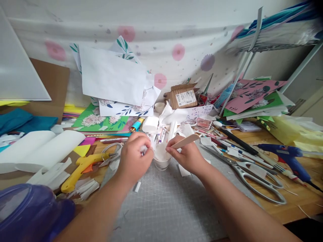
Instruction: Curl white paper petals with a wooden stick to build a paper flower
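Note:
A wooden craft stick (186, 141) is pinched between the thumb and fingers of my right hand (185, 156), its rounded end pointing up to the right. Below and between my hands stands a small clear cup (162, 164) with something white in it; my right fingertips are at its rim. My left hand (136, 156) is closed beside the cup on the left. A bit of something whitish shows at its fingers, too unclear to name. A small white strip (137, 187) lies on the grey cutting mat (156, 211).
Large scissors (257, 183) and a blue glue gun (290, 158) lie to the right. On the left are a yellow glue gun (83, 168), white paper rolls (52, 148) and a purple container (30, 211). Behind stand a cardboard box (183, 96) and paper sheets (113, 74).

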Tool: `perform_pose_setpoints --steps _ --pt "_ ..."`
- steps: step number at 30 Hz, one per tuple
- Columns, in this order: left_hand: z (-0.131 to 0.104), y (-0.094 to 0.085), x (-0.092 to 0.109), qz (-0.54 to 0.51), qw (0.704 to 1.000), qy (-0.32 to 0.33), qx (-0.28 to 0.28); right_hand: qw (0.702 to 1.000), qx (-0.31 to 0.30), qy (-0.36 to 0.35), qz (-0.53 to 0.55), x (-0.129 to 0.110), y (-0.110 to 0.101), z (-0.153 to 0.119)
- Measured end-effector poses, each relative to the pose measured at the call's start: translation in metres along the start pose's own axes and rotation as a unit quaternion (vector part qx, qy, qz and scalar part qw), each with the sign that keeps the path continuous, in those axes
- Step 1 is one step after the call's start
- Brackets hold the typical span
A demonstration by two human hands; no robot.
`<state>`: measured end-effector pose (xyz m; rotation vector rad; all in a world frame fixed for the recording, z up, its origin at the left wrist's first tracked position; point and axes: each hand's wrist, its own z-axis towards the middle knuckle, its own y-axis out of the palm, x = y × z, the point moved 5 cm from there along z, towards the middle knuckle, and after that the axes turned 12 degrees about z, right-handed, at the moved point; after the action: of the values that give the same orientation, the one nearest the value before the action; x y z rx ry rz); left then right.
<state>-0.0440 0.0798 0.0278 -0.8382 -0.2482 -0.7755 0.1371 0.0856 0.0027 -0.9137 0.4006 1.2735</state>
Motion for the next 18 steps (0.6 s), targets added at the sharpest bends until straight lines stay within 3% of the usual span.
perform_pose_setpoints --steps 4,12,15,18 --pt "-0.010 0.019 0.008 0.081 0.990 0.096 -0.065 1.000 0.018 0.006 0.019 0.000 -0.004 0.001" --pt "-0.015 0.032 0.011 0.093 0.974 0.124 -0.162 0.993 0.099 -0.001 0.067 -0.002 -0.017 0.003" --pt "-0.016 0.033 0.010 0.083 0.969 0.132 -0.190 0.992 0.098 -0.012 0.079 -0.001 -0.016 0.002" --pt "-0.016 0.030 0.005 0.080 0.974 0.122 -0.173 0.994 0.079 -0.009 0.078 0.001 -0.011 0.003"
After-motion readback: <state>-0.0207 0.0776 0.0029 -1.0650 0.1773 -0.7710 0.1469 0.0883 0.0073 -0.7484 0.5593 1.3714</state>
